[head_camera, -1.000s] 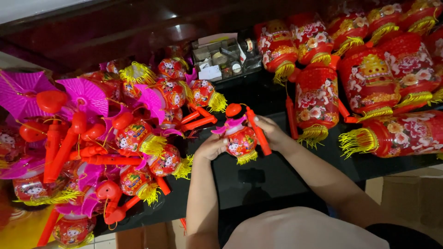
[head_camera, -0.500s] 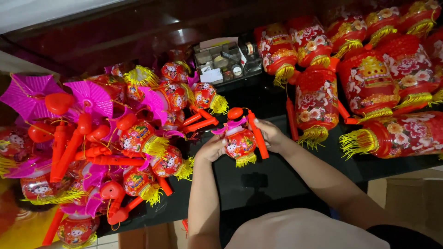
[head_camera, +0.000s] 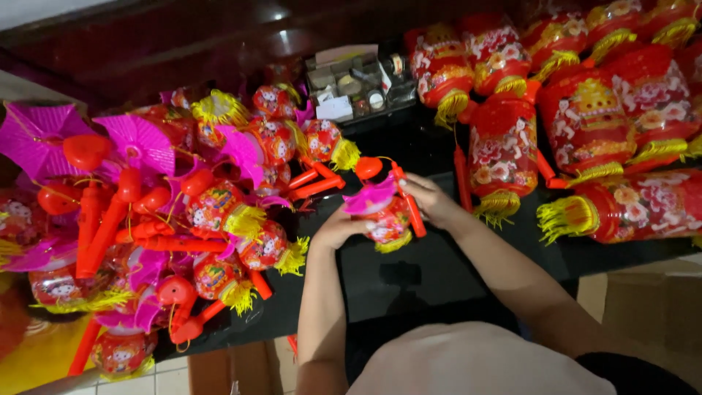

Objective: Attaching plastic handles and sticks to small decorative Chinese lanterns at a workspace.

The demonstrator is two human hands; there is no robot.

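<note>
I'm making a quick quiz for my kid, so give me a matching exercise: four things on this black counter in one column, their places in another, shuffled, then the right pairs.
Things:
1. small red toy lantern with pink paper fan top
2. grey compartment tray of small parts
3. big red cylinder lanterns with yellow tassels
4. heap of small red lanterns with orange plastic handles

Places:
A. far edge, centre
B. left side
C. between left hand and right hand
D. right side

Pairs: 1-C, 2-A, 3-D, 4-B

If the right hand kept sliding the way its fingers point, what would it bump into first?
The right hand points left, so it would first meet the small lantern it already touches, with its red handle. Beyond that sits the left hand, then probably the toy pile; depth is unclear.
</note>
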